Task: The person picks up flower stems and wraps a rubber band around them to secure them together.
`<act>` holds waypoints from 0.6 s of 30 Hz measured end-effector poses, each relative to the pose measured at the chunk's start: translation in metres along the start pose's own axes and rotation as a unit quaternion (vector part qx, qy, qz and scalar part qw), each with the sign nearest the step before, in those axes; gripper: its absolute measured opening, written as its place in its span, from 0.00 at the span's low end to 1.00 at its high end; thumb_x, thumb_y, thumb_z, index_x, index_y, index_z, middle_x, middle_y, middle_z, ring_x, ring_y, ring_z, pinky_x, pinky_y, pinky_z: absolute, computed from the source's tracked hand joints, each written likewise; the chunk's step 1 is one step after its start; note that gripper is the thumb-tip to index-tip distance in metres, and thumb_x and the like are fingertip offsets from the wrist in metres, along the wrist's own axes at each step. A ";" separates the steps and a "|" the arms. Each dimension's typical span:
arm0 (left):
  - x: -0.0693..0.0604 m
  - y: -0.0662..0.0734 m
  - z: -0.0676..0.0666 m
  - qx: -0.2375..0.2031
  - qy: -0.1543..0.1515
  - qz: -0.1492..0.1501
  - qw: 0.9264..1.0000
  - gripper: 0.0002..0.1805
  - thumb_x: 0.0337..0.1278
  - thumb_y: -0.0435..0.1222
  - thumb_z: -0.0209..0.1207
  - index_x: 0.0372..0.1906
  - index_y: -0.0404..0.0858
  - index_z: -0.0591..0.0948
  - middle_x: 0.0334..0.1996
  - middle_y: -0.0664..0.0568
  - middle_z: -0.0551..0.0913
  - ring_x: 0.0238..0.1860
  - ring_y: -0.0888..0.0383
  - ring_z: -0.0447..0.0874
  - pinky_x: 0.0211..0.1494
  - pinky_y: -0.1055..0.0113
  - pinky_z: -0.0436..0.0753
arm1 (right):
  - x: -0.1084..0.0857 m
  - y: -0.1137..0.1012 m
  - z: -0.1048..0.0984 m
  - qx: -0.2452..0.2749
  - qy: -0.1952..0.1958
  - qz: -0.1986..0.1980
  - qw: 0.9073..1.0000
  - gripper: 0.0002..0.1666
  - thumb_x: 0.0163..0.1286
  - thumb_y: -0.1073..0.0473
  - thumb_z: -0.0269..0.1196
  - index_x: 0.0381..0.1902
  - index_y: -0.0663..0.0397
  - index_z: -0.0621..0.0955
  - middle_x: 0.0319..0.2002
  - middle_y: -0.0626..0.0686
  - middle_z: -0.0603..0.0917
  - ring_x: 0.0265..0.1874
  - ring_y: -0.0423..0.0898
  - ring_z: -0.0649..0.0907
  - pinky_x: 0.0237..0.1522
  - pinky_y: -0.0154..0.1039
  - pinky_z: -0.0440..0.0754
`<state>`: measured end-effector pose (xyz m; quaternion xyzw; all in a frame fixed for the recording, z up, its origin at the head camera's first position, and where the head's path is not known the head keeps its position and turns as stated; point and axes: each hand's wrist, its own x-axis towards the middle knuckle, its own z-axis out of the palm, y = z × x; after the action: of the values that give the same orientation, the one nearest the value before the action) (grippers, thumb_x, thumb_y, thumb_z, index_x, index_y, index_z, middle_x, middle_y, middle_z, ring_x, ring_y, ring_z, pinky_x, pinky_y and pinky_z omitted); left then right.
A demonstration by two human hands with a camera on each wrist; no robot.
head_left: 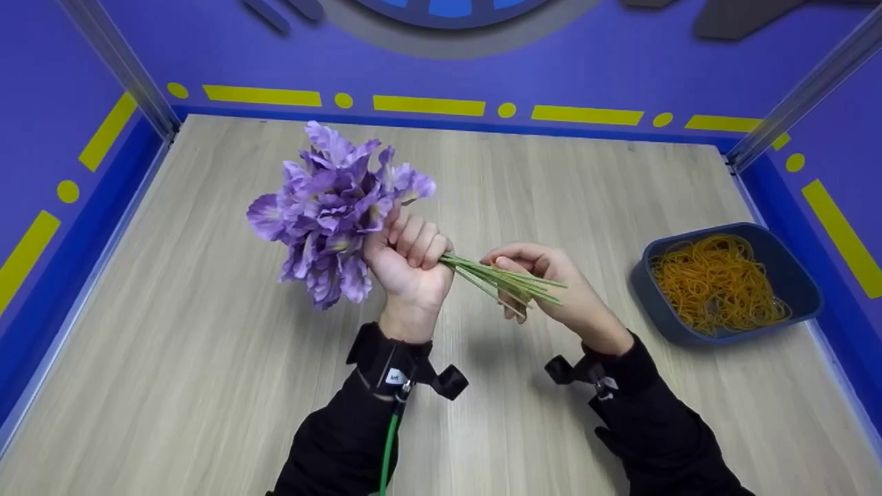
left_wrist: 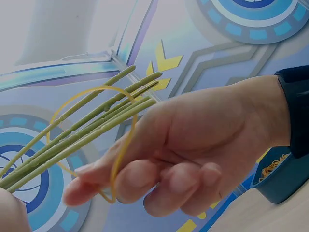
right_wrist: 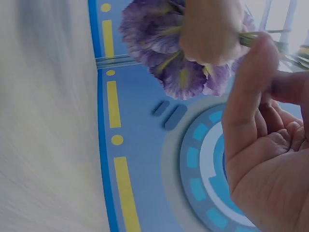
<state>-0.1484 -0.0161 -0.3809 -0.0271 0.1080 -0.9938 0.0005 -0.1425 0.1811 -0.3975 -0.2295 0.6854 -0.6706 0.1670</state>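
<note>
My left hand grips a bunch of purple artificial flowers by the stems, just below the blooms. The green stems stick out to the right of that fist. Around their free ends is my right hand, palm turned toward them. The left wrist view shows a yellow rubber band looped around the stems and stretched over the right hand's curled fingers, pinched near the fingertips. In the right wrist view the thumb and index finger are close together; the band cannot be made out there.
A dark blue plastic tub full of yellow rubber bands stands at the right side of the wood-grain table. Blue-purple panels with yellow marks wall in the back and sides. A green cable runs along the left sleeve.
</note>
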 end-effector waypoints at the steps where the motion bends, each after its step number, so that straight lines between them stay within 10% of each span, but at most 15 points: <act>1: 0.000 0.000 0.000 -0.002 -0.001 -0.003 1.000 0.20 0.62 0.32 0.47 0.13 0.44 0.62 0.10 0.61 0.52 0.11 0.67 0.44 0.13 0.75 0.47 | 0.000 0.000 -0.002 0.013 -0.004 0.005 1.000 0.18 0.78 0.57 0.58 0.52 0.69 0.80 0.27 0.58 0.84 0.19 0.46 0.84 0.17 0.38 0.81; 8: 0.000 0.001 0.000 -0.024 -0.018 -0.036 0.999 0.20 0.59 0.31 0.50 0.14 0.45 0.59 0.11 0.61 0.50 0.12 0.67 0.43 0.15 0.75 0.45 | 0.002 0.007 -0.019 0.018 -0.066 -0.022 0.997 0.18 0.74 0.67 0.61 0.58 0.71 0.78 0.45 0.65 0.86 0.37 0.53 0.87 0.31 0.40 0.87; 13: 0.000 0.001 0.001 -0.027 -0.020 -0.038 0.999 0.20 0.58 0.31 0.51 0.13 0.45 0.60 0.11 0.62 0.50 0.12 0.67 0.43 0.15 0.76 0.44 | 0.000 0.010 -0.022 -0.067 -0.146 -0.081 0.984 0.25 0.70 0.74 0.61 0.65 0.70 0.74 0.51 0.60 0.85 0.41 0.48 0.85 0.40 0.41 0.87; 18: 0.000 0.002 0.003 -0.024 -0.015 -0.036 0.999 0.20 0.60 0.31 0.50 0.13 0.44 0.61 0.11 0.62 0.50 0.12 0.67 0.43 0.15 0.76 0.44 | 0.005 0.015 -0.011 -0.191 -0.130 -0.147 0.962 0.18 0.69 0.69 0.66 0.57 0.59 0.83 0.46 0.50 0.87 0.39 0.43 0.85 0.41 0.36 0.84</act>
<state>-0.1479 -0.0185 -0.3789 -0.0464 0.1309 -0.9897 -0.0346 -0.1533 0.1875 -0.4112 -0.4407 0.7314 -0.5093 0.1069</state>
